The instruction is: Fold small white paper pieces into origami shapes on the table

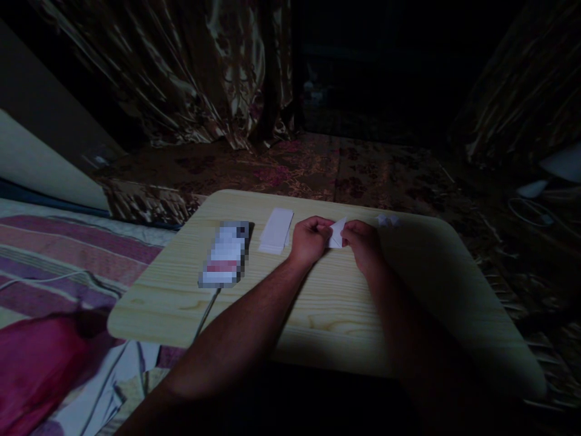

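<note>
A small folded piece of white paper (337, 235) is held just above the wooden table (336, 315), between my two hands. My left hand (310, 241) pinches its left side with thumb and fingers. On the opposite side, my right hand (361, 240) grips the paper's right edge, fingers closed. A slanting crease or fold line shows across the paper, and its top comes to a point. Left of my left hand lies a stack of white paper strips (278, 229). Beyond my right hand, small white folded pieces (387, 220) rest on the table.
A phone (225, 254) with a blurred screen lies on the table's left, its cable (207, 316) running off the front edge. Striped bedding (86, 248) and a pink cloth (40, 363) are at left. Patterned curtains (236, 66) hang behind. A white lamp-like object (563, 165) stands at right.
</note>
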`<state>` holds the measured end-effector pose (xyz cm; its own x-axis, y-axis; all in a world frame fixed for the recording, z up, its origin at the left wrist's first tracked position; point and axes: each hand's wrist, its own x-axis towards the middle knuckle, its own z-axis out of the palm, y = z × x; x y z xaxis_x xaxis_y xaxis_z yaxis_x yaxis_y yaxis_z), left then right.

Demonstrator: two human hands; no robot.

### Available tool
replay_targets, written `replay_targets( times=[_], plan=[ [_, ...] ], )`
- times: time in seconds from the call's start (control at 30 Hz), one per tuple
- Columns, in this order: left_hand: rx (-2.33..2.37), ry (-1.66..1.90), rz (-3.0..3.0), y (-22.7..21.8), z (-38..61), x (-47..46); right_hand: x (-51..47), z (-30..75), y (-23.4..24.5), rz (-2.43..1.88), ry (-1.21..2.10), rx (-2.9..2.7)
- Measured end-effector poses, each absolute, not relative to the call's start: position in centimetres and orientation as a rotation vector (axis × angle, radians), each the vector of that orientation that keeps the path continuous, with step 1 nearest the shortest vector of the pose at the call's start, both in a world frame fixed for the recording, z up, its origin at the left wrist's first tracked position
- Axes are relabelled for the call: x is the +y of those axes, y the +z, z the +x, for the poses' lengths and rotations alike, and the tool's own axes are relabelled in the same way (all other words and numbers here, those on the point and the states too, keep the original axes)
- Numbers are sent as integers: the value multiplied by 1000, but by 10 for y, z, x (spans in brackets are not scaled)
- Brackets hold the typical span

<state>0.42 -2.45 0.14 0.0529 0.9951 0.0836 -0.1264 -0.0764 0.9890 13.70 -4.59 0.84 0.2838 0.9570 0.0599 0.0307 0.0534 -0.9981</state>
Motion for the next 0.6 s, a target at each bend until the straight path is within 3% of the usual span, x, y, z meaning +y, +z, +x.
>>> replay_targets(
  times=[0.6],
  plan=[
    [1068,1427,1162,6,3,-26,-50,132,11,-1258,1015,-1099]
  ],
)
